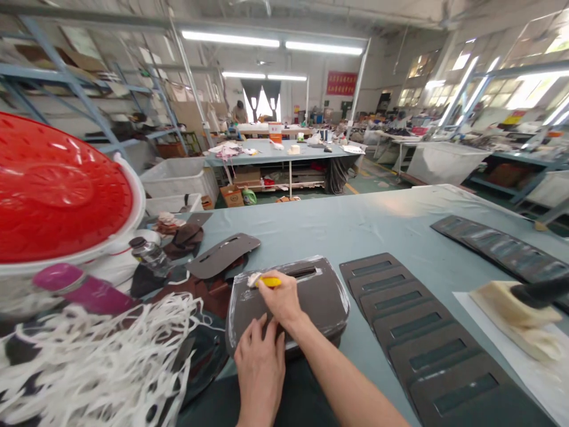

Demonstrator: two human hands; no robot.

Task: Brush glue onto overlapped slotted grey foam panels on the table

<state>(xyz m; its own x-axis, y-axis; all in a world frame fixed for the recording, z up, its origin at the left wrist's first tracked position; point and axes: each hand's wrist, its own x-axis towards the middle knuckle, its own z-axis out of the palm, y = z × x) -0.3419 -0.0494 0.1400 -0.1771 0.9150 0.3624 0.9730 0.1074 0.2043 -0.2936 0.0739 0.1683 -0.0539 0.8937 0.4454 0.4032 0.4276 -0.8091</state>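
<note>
The right hand (280,299) has its grip clamped on a yellow-handled applicator (270,282), spreading white paste (253,280) over a slotted grey panel (322,293) at bottom centre of the desk (368,231). The left hand (260,370), fingers apart, steadies the panel's near edge.

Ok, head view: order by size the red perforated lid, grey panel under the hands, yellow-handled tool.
Red perforated lid, grey panel, yellow-handled tool; the lid's nearness to the camera makes its lead unsure.

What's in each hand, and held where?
Right hand: a yellow-handled tool, gripped by the yellow handle, its whitish tip on the dark panel. Left hand: nothing gripped, fingers resting on the panel's near part.
</note>
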